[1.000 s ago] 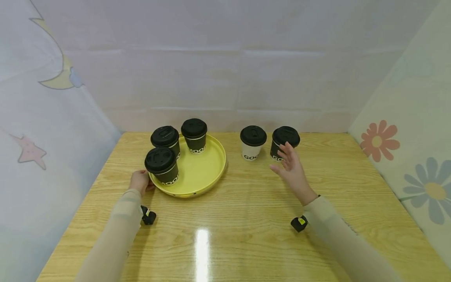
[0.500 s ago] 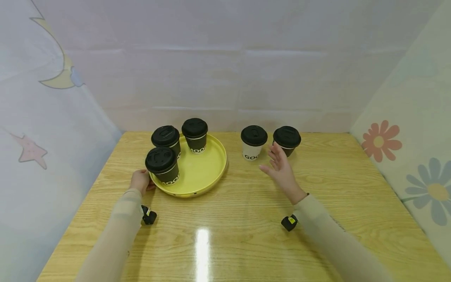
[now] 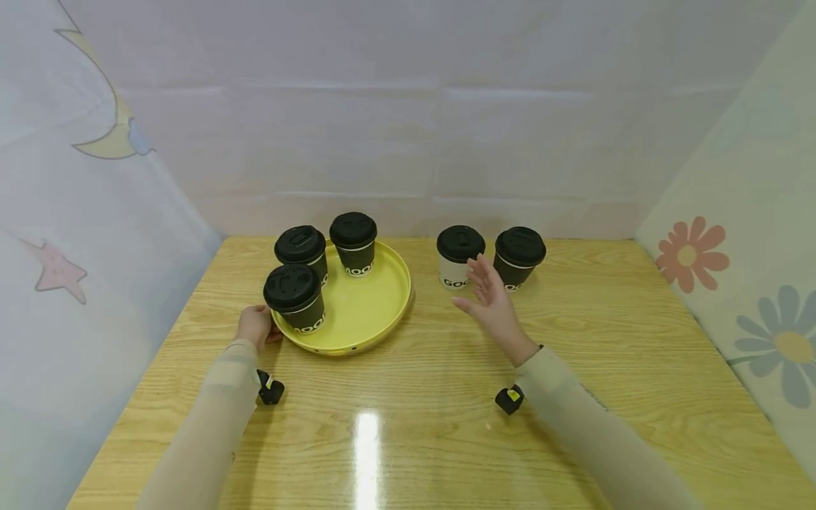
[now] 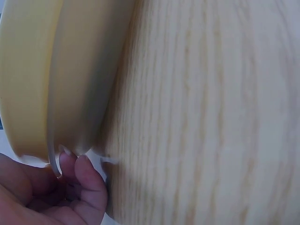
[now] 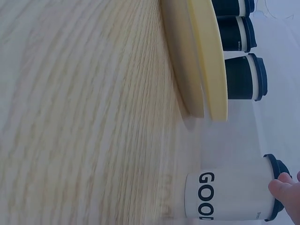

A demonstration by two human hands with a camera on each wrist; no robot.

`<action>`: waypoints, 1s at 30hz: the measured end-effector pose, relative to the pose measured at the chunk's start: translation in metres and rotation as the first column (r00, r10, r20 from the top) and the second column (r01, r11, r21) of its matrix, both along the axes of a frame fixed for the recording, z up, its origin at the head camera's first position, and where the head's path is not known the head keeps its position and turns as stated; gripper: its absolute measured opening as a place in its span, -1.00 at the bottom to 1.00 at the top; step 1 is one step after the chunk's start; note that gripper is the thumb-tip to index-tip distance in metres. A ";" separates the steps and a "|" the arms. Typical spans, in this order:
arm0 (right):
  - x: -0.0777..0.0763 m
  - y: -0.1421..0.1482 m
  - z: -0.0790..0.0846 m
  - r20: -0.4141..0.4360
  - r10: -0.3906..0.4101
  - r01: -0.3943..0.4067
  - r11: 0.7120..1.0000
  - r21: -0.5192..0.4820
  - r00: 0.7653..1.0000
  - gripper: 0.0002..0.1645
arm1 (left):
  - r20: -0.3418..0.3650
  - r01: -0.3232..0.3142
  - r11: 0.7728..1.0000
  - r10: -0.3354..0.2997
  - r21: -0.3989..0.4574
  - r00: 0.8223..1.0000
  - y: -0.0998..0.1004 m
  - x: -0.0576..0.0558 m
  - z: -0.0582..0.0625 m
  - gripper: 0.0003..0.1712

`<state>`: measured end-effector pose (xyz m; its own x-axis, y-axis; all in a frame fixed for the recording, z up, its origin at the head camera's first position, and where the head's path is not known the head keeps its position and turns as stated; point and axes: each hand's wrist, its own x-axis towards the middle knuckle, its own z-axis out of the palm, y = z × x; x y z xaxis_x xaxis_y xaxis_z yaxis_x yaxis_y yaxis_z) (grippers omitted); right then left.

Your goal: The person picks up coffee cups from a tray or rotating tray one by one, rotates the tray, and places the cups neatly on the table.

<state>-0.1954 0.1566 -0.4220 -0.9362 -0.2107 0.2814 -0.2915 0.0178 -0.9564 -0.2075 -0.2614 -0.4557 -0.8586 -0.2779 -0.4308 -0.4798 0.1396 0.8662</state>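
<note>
A round yellow tray (image 3: 357, 312) bears three black-lidded dark paper cups. My left hand (image 3: 255, 326) grips its rim at the left; in the left wrist view, thumb and curled fingers (image 4: 91, 180) pinch the edge. Right of the tray stands a white paper cup (image 3: 451, 273) with a black lid, marked "GOO" in the right wrist view. My right hand (image 3: 492, 304) is just in front of it, thumb and fingers spread apart with nothing between them. Its fingertips (image 5: 281, 185) overlap the lid in the right wrist view.
Another dark paper cup (image 3: 513, 273) stands on the wooden table (image 3: 433, 425), right of the white one. On the tray, the dark cups (image 3: 304, 316) sit at the left and back. Pale cloth walls (image 3: 408, 142) enclose the table's back and sides.
My right hand has moved left, from in front of the dark cup on the right to the white cup. My left hand, the tray and the cups stay in place.
</note>
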 end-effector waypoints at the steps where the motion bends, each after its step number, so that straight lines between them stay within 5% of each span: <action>1: 0.000 -0.001 0.000 0.001 0.004 -0.004 1.000 0.003 1.000 0.02 | -0.001 0.000 1.000 0.000 0.000 1.000 0.000 0.000 0.000 -0.44; 30: 0.001 -0.038 -0.003 0.003 0.084 -0.084 0.996 -0.006 0.996 0.06 | -0.003 -0.007 0.999 0.007 -0.033 1.000 0.002 0.000 -0.002 -0.43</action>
<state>-0.1946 0.1184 -0.4249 -0.9162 -0.2867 0.2800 -0.2887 -0.0124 -0.9573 -0.2071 -0.2599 -0.4573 -0.8575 -0.2983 -0.4191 -0.4787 0.1645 0.8624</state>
